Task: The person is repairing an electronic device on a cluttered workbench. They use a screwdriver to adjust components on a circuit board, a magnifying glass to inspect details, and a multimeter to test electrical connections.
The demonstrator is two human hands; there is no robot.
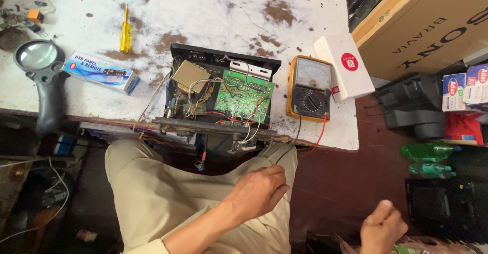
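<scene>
my left hand (256, 190) lay flat on my right knee, fingers loosely spread, gripping nothing. my right hand (381, 228) hung low beside me over the clutter on the floor, curled into a loose fist; i could not tell whether anything sat inside it. neither hand touched the work.

the opened black chassis (218, 99) sat at the near edge of the stained white table (203, 10), its front panel hanging just over my lap, the green circuit board (244, 95) tilted up inside among loose red and white wires. just to its right lay the yellow analog meter (309, 87), leads trailing off the table edge — one red, one black — with a white box (344, 67) leaning on it.

as i judged it, the risk was in those dangling wires: a knee lifted carelessly could snag a lead and drag the meter down, or nudge the overhanging chassis off the edge. the yellow screwdriver (124, 30) and the magnifier (38, 66) lay well apart, far left.
</scene>
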